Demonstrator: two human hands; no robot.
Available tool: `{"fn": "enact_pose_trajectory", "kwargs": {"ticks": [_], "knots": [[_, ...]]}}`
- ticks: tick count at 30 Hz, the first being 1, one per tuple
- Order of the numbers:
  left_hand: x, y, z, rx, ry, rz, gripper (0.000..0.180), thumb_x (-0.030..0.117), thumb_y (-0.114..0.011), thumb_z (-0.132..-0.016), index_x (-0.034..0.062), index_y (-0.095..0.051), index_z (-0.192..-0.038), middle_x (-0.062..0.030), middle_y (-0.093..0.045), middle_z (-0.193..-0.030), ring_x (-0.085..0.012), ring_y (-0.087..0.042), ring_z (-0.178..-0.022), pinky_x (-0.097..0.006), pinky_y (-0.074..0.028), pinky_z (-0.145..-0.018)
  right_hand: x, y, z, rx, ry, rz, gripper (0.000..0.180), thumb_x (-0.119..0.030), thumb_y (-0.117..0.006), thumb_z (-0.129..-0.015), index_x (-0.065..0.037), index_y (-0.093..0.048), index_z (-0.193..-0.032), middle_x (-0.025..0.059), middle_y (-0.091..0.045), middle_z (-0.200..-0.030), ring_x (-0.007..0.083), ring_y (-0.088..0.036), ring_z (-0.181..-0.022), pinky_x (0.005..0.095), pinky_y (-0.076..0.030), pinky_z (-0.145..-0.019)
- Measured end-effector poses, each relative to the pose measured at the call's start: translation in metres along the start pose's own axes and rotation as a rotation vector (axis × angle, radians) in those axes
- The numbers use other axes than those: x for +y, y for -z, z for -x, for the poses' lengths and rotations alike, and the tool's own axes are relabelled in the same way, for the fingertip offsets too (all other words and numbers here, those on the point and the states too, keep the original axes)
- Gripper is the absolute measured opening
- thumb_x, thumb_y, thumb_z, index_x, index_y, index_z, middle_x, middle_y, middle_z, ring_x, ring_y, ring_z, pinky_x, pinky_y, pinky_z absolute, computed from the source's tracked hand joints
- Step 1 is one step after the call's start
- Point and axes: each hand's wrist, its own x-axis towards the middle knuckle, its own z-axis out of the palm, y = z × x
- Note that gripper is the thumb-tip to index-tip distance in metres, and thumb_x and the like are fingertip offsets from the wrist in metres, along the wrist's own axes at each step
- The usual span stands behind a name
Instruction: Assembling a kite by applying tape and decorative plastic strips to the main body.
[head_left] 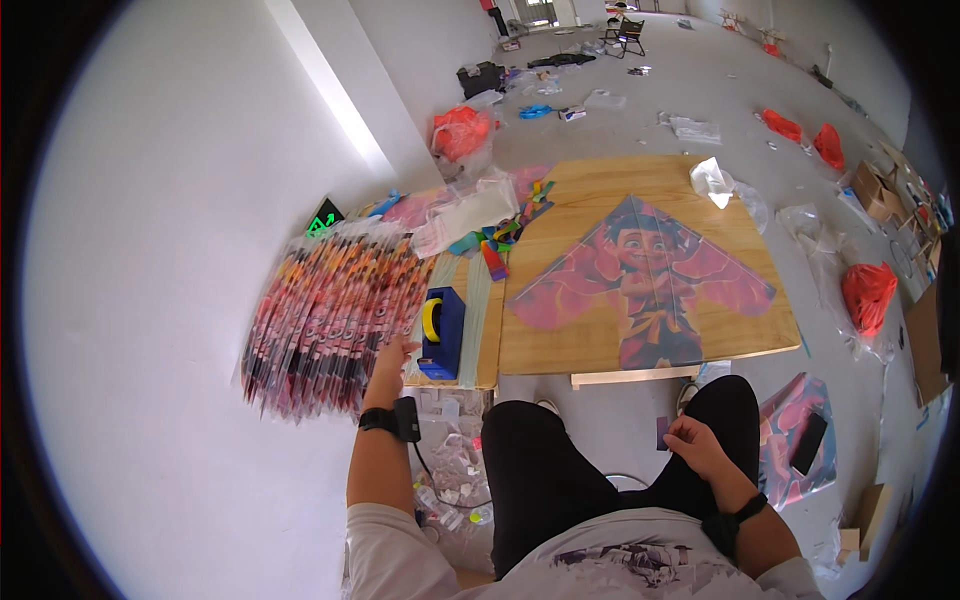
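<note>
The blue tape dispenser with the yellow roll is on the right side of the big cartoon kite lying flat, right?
Not quite: the blue tape dispenser with the yellow roll is on the left side of the big cartoon kite lying flat, as the head view shows.

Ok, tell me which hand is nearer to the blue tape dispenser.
Left. The left hand is close by the left side of the blue tape dispenser; the right hand is well off to its right, by the person's right thigh.
</note>
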Motion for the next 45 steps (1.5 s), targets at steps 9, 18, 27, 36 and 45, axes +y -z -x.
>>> {"fn": "enact_pose_trajectory", "kwargs": {"ticks": [9, 18, 27, 36, 45], "knots": [[-0.022, 0.018, 0.044, -0.185, 0.095, -0.032, 0.023, 0.034, -0.07, -0.092, 0.0109, -0.071, -0.096, 0.0062, -0.061, -0.083, -0.0044, -0.045, -0.067, -0.022, -0.032, -0.054, -0.003, -0.004, -0.004, 0.023, 0.047, -0.004, 0.007, -0.007, -0.069, -0.094, -0.005, -0.063, -0.092, -0.0031, -0.059, -0.079, 0.0056, -0.056, -0.071, 0.0215, -0.045, -0.066], [-0.05, 0.001, 0.042, -0.19, 0.141, 0.112, 0.027, 0.03, -0.071, -0.092, 0.0107, -0.068, -0.11, 0.0018, -0.066, -0.092, -0.0037, -0.042, -0.06, -0.019, -0.033, -0.053, 0.002, -0.004, -0.006, 0.013, 0.008, 0.01, 0.008, -0.009, -0.069, -0.094, -0.005, -0.062, -0.093, -0.0032, -0.059, -0.079, 0.0052, -0.056, -0.071, 0.0216, -0.045, -0.066], [-0.092, 0.008, -0.007, -0.092, -0.134, -0.176, 0.018, 0.018, -0.072, -0.088, 0.0065, -0.069, -0.101, -0.0038, -0.073, -0.078, -0.0091, -0.057, -0.06, -0.026, -0.043, -0.053, 0.004, -0.007, -0.008, -0.027, -0.006, 0.075, 0.009, -0.01, -0.068, -0.095, -0.004, -0.062, -0.094, -0.0028, -0.06, -0.08, 0.0056, -0.056, -0.072, 0.0219, -0.045, -0.066], [-0.006, -0.057, 0.115, -0.116, -0.48, -0.06, 0.025, 0.005, -0.069, -0.091, 0.0047, -0.062, -0.114, -0.0031, -0.067, -0.077, -0.0092, -0.062, -0.07, -0.024, -0.048, -0.068, -0.022, -0.003, 0.006, -0.112, 0.132, -0.021, 0.01, -0.006, -0.069, -0.094, -0.006, -0.06, -0.097, -0.0009, -0.062, -0.09, 0.0078, -0.059, -0.083, 0.024, -0.048, -0.074], [0.091, -0.166, 0.269, -0.369, -0.697, 0.277, 0.06, -0.001, -0.076, -0.086, 0.0042, -0.053, -0.141, -0.0021, -0.068, -0.078, -0.0065, -0.059, -0.07, -0.021, -0.047, -0.066, -0.176, -0.069, 0.016, -0.434, 0.648, -0.018, 0.014, 0.003, -0.064, -0.093, -0.008, -0.057, -0.1, 0.0172, -0.054, -0.143, 0.0274, -0.049, -0.136, 0.0402, -0.038, -0.11]]}}
